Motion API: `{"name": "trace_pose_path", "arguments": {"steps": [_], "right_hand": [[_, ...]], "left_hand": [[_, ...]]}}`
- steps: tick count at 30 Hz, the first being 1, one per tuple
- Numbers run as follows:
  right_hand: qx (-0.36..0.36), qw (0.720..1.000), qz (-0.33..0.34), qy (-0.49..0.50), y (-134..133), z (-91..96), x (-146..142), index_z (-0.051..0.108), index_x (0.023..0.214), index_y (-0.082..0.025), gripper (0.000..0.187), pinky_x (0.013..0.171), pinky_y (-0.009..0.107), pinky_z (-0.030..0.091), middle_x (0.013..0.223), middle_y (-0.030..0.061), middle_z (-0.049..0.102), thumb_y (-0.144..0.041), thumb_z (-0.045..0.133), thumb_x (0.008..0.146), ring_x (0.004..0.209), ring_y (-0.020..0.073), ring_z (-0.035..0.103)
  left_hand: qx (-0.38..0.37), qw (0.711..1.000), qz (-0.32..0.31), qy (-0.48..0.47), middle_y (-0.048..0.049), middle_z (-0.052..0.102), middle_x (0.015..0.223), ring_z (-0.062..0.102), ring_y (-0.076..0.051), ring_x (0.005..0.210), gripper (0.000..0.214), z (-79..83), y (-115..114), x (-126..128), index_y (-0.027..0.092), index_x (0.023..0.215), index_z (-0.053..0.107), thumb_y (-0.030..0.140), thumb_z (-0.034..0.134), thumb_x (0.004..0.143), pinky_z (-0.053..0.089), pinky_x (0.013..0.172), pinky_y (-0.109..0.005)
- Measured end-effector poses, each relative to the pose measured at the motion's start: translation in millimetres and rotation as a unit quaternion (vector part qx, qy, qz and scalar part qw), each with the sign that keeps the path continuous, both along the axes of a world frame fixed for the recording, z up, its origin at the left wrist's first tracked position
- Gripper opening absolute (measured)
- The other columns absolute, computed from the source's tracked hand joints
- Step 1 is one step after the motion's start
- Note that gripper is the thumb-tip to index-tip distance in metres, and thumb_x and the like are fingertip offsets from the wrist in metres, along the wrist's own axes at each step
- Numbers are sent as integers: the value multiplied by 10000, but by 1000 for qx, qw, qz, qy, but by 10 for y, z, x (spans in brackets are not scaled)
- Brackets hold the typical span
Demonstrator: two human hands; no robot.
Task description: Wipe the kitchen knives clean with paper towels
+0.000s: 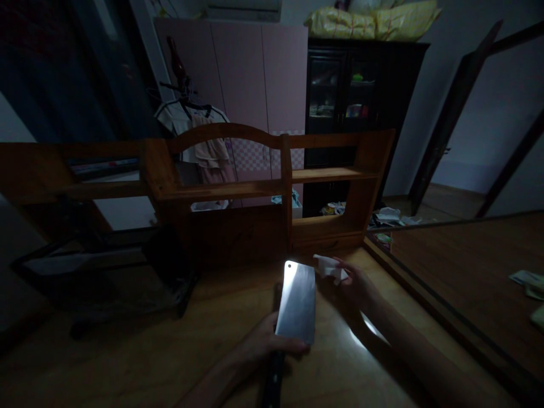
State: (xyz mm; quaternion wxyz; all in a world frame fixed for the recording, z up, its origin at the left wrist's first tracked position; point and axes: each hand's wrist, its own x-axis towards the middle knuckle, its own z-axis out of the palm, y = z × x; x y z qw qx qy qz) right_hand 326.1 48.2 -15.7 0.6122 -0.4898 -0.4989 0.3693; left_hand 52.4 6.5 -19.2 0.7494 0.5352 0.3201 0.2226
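A cleaver (298,300) with a broad shiny blade and a black handle is raised above the wooden desk, its blade pointing away from me. My left hand (272,338) is closed around the lower end of the blade, close to the handle, with the thumb lying across the flat. To the right of the blade and apart from it, my right hand (355,283) pinches a crumpled white tissue (329,268). The tissue hangs a little above the desk.
A wooden shelf unit (232,190) stands along the back of the desk (229,351). On the left sits a dark-framed object (114,277), hard to make out. At the right, a raised ledge (425,294) borders the desk. Wardrobes (242,73) stand behind.
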Motion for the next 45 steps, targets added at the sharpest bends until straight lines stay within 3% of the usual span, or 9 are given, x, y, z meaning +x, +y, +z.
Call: {"name": "trace_pose_path", "arguments": {"steps": [4, 10, 13, 16, 21, 25, 30, 36, 45], "right_hand": [[-32, 999, 13, -11, 13, -9, -21, 678, 1079, -148, 357, 670, 358, 557, 955, 107, 727, -335, 567, 796, 815, 267, 694], [16, 990, -105, -93, -115, 83, -162, 655, 1046, -166, 356, 727, 329, 471, 947, 71, 699, -448, 577, 842, 869, 251, 625], [49, 981, -116, -146, -204, 170, -307, 644, 1036, -197, 313, 722, 310, 445, 918, 40, 688, -445, 573, 860, 837, 230, 613], [67, 976, -96, -184, -270, 212, -438, 635, 1028, -210, 279, 686, 297, 448, 903, 29, 687, -431, 541, 886, 802, 219, 621], [84, 967, -98, -221, -311, 218, -496, 617, 1037, -227, 231, 705, 294, 447, 932, 16, 683, -396, 522, 910, 828, 211, 624], [99, 959, -124, -236, -307, 243, -462, 605, 1076, -230, 241, 713, 302, 443, 977, 26, 678, -387, 516, 916, 855, 217, 620], [125, 952, -143, -239, -308, 287, -421, 560, 1188, -236, 299, 822, 351, 461, 1149, 62, 648, -353, 505, 917, 1003, 246, 609], [163, 948, -80, -261, -299, 252, -456, 596, 1193, -272, 303, 997, 430, 433, 1327, 45, 561, -252, 460, 923, 1203, 251, 532], [184, 908, 127, -355, -382, 60, -745, 543, 1305, -299, 403, 992, 375, 473, 1340, 27, 554, -211, 504, 913, 1183, 210, 565]], "left_hand": [[13, 1000, -17, -13, -109, 679, 922, 636, -195, 796, 423, -19, 4, 9, 114, 1004, 643, 237, 810, 636, 483, 680, -263], [23, 1000, -14, -1, -96, 672, 929, 627, -177, 778, 444, 45, -28, 5, 127, 1034, 622, 242, 808, 648, 461, 616, -222], [39, 999, 7, -19, -96, 659, 1001, 633, -200, 834, 602, 68, -56, 12, 167, 1173, 552, 247, 818, 639, 476, 643, -240], [66, 994, 45, -77, -97, 597, 1192, 594, -250, 1040, 835, 66, -60, 44, 236, 1336, 408, 237, 834, 617, 483, 822, -305], [27, 989, 106, -97, -102, 589, 1186, 604, -247, 1026, 547, 22, 1, 106, 207, 1308, 402, 423, 603, 847, 464, 853, -325], [69, 983, 152, -79, -78, 611, 1130, 620, -207, 945, 428, 2, 52, 99, 204, 1193, 458, 446, 578, 861, 470, 802, -280], [110, 976, 186, -35, -13, 645, 843, 622, -161, 714, 353, -34, 102, 38, 205, 1045, 466, 460, 596, 839, 463, 613, -229], [123, 976, 181, -20, 19, 641, 720, 612, -144, 579, 376, -57, 124, 41, 211, 971, 449, 485, 639, 796, 418, 507, -199], [119, 981, 153, -29, 0, 661, 717, 629, -154, 580, 345, -118, 140, 63, 182, 907, 486, 449, 669, 789, 455, 539, -224]]}}
